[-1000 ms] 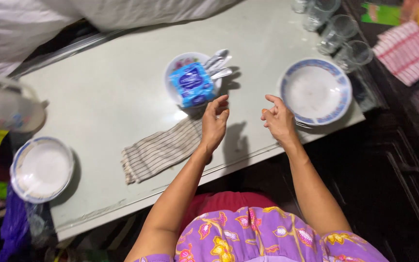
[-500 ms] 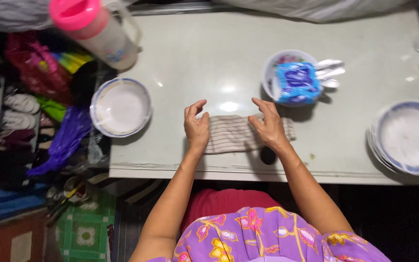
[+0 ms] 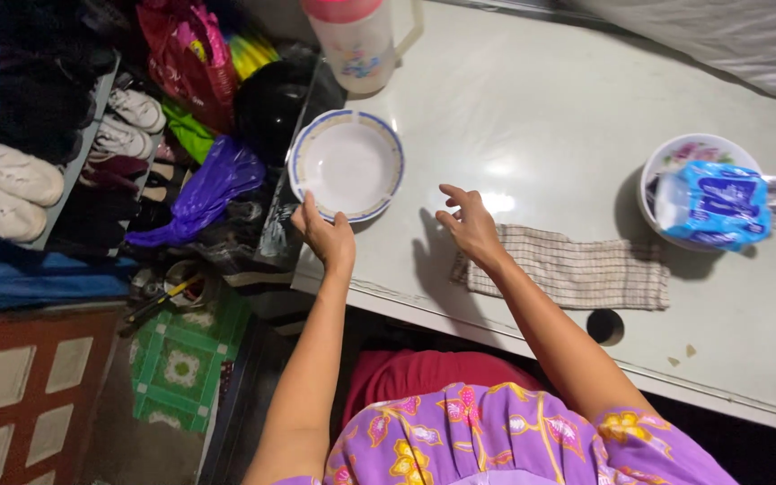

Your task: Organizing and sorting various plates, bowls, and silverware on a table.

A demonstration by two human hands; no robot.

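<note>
1. We record one bench [image 3: 568, 108], pale and glossy.
2. On it we count a white plate with a blue rim [image 3: 348, 163] at the left edge.
3. A jug with a pink lid [image 3: 357, 40] behind it.
4. A striped cloth [image 3: 577, 269] lying flat near the front edge.
5. A flowered bowl [image 3: 675, 157] holding a blue packet [image 3: 716, 207].

Your left hand [image 3: 323, 235] sits at the plate's [image 3: 348, 164] seven o'clock edge, at the table [image 3: 568, 99] corner. Your right hand [image 3: 469, 224] hovers at the plate's four o'clock, just above the folded cloth's [image 3: 577, 271] nine o'clock end. The jug [image 3: 359, 40] stands at the plate's twelve o'clock. At the cloth's one o'clock, a bowl [image 3: 689, 154] holds a packet [image 3: 711, 208].
</note>
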